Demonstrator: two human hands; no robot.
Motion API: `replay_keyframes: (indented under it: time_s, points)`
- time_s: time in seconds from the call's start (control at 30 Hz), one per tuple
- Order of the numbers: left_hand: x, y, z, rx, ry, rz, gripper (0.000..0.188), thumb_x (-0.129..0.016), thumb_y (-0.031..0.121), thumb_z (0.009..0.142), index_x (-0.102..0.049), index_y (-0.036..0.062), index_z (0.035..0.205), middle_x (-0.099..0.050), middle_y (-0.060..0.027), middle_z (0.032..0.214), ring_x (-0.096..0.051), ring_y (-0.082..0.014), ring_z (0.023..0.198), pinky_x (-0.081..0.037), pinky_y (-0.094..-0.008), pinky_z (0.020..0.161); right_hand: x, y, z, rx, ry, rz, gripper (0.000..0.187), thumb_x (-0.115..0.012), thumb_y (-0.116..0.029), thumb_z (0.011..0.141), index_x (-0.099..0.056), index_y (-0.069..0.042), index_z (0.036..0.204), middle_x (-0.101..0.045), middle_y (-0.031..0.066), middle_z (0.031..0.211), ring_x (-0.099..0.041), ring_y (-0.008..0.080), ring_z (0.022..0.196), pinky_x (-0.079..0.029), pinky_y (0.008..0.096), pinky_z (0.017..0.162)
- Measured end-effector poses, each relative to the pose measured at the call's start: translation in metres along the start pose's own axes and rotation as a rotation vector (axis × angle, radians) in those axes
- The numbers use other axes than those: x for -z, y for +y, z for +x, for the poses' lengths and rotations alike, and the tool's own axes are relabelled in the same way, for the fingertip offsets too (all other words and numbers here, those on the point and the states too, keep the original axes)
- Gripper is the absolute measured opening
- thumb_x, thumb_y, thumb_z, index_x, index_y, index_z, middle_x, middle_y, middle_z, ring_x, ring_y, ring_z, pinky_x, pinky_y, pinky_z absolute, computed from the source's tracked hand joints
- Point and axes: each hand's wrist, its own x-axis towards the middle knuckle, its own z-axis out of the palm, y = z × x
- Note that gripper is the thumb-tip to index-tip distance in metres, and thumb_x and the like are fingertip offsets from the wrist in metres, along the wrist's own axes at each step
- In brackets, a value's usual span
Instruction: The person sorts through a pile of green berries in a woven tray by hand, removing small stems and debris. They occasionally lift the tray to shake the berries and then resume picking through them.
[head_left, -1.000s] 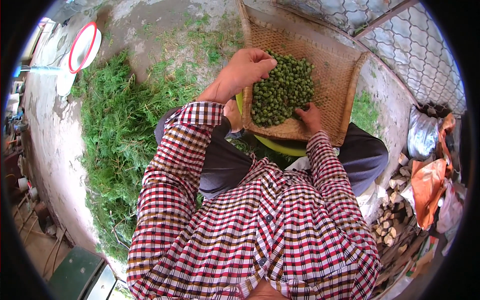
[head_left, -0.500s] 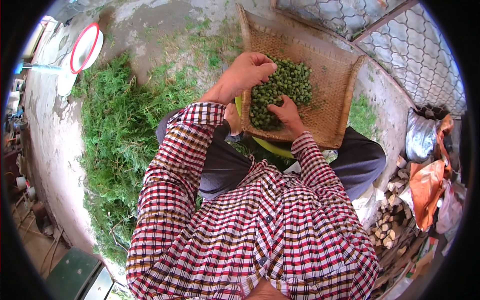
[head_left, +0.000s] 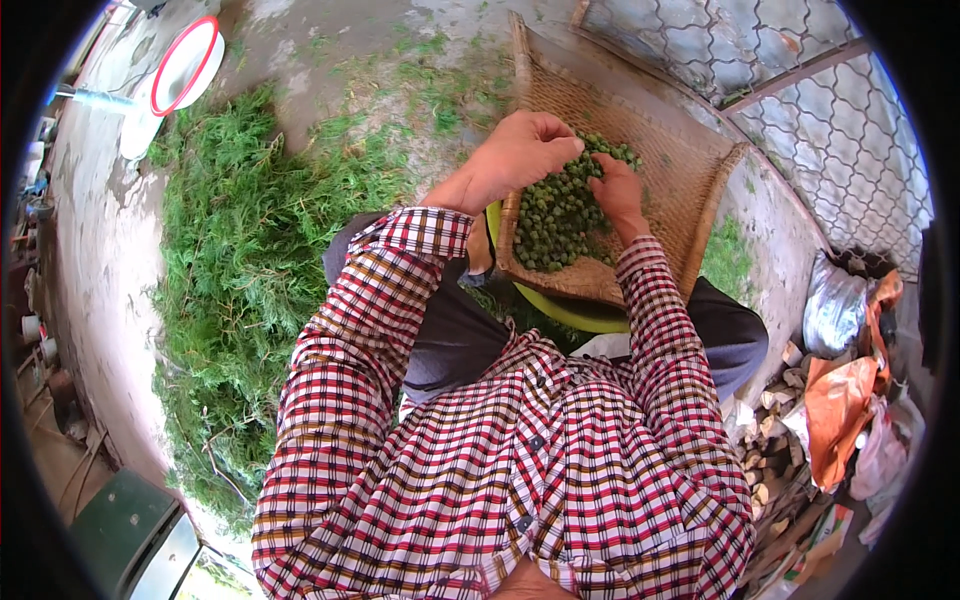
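Small, roundish green cones [head_left: 558, 215] fill the left side of a tan woven-wicker tray [head_left: 680, 165]. The left hand [head_left: 522, 155] curls over its left edge, the right hand [head_left: 618, 194] bends among the cones; whether either pinches any, I cannot tell.

Rough grey concrete floor [head_left: 275, 60], stained at eleven o'clock, glaring white at nine (daylight, by its look). Wavy interlocking paving [head_left: 835, 130] at two. Dark green flat-topped furniture [head_left: 122, 522] at eight.

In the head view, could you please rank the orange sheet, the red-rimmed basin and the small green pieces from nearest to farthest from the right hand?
1. Small green pieces: at the right hand, in the woven tray.
2. Orange sheet: right side.
3. Red-rimmed basin: upper left.
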Motion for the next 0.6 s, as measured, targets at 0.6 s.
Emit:
replay_keyframes:
  time_s: [0.6]
  points:
    - [-0.006,-0.004,0.020,0.031,-0.079,0.211,0.031,-0.056,0.026,0.085,-0.060,-0.0005,0.099,-0.060,-0.0039,0.078,-0.055,-0.0094,0.070,-0.044,-0.0234,0.060,0.108,0.007,-0.028,-0.182,-0.295,0.804,0.012,-0.055,-0.013,0.082,-0.055,-0.002,0.086,-0.057,0.0019,0.068,-0.059,0.0095,0.061,-0.047,0.0225,0.052]
